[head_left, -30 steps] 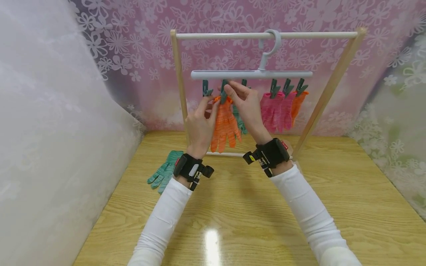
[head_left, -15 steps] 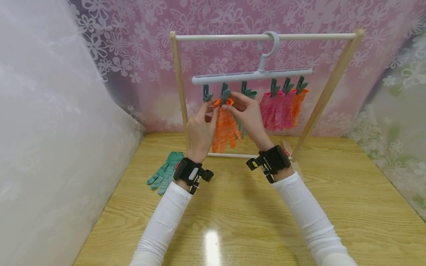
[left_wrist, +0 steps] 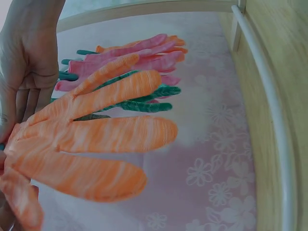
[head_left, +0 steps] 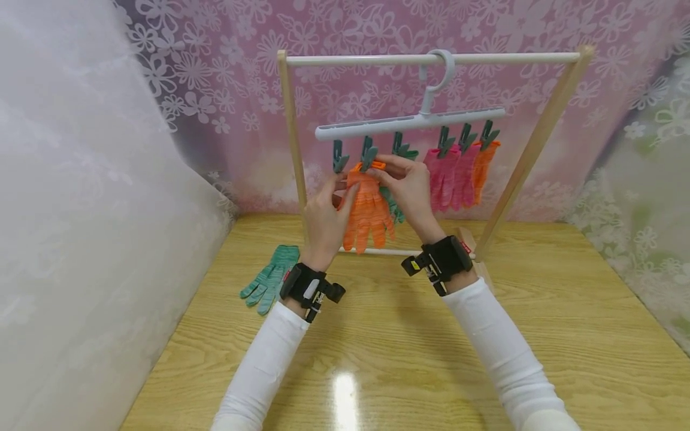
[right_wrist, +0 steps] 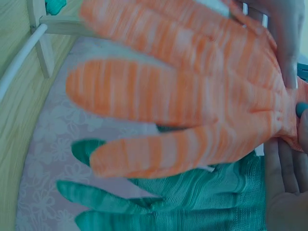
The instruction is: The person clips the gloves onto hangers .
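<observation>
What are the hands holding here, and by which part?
Both the left hand and right hand pinch the orange glove at its cuff, under the clip.

Orange-and-white streaked glove (head_left: 368, 209), green gloves, pink gloves (head_left: 451, 175), pale grey hanger (head_left: 409, 122), pink floral backdrop (head_left: 356, 30).

Your orange striped knit glove (head_left: 368, 211) hangs fingers down with its cuff at the second green clip (head_left: 368, 157) from the left on the grey hanger (head_left: 409, 121), just in front of a green glove (right_wrist: 202, 202).
</observation>
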Action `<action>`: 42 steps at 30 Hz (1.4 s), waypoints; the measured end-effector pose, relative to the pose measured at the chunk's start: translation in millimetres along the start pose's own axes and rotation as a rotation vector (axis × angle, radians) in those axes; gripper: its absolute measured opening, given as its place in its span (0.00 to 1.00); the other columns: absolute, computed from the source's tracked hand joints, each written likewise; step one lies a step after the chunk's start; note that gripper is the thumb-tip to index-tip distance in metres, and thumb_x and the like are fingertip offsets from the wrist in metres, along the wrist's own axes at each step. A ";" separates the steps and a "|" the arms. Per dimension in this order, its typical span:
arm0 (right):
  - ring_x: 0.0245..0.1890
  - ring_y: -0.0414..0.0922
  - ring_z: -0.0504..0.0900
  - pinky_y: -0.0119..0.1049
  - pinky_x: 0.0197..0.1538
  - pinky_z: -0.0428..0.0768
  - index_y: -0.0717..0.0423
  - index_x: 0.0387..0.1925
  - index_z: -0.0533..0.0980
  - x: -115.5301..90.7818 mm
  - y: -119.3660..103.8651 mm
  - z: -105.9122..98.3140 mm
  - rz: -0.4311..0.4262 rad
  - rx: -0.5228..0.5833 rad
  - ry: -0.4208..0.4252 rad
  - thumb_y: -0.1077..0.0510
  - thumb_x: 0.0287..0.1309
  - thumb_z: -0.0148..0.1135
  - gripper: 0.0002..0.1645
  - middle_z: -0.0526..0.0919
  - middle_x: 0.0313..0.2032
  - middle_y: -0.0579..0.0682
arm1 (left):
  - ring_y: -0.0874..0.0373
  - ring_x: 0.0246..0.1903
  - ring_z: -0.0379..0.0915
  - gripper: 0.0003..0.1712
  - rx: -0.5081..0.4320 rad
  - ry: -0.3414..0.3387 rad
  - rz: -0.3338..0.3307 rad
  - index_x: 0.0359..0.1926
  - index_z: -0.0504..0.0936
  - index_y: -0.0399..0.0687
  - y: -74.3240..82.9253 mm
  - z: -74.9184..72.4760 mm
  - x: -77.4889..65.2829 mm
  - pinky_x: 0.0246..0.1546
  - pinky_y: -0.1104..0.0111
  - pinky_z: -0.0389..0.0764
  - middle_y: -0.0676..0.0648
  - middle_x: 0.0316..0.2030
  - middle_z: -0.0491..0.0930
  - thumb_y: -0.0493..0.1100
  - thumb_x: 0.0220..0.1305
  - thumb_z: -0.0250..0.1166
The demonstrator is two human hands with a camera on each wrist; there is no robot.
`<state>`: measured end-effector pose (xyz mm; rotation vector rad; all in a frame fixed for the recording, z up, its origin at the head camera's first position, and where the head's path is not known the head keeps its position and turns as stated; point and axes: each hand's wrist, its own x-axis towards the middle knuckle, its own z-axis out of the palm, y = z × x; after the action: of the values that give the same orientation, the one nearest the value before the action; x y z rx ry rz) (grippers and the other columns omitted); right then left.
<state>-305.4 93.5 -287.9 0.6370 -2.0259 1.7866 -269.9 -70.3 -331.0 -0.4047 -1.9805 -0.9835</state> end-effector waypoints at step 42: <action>0.71 0.49 0.70 0.40 0.69 0.72 0.61 0.75 0.61 -47.0 -52.0 45.0 -0.162 0.003 -0.060 0.62 0.72 0.59 0.34 0.67 0.73 0.58 | 0.55 0.29 0.85 0.12 0.061 -0.195 -0.047 0.45 0.86 0.48 -32.7 -7.0 -58.0 0.36 0.55 0.82 0.50 0.26 0.88 0.49 0.75 0.62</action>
<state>-236.4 48.3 -276.6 0.8403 -1.9490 1.6962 -252.4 -91.6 -392.0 -0.4357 -2.1982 -0.9403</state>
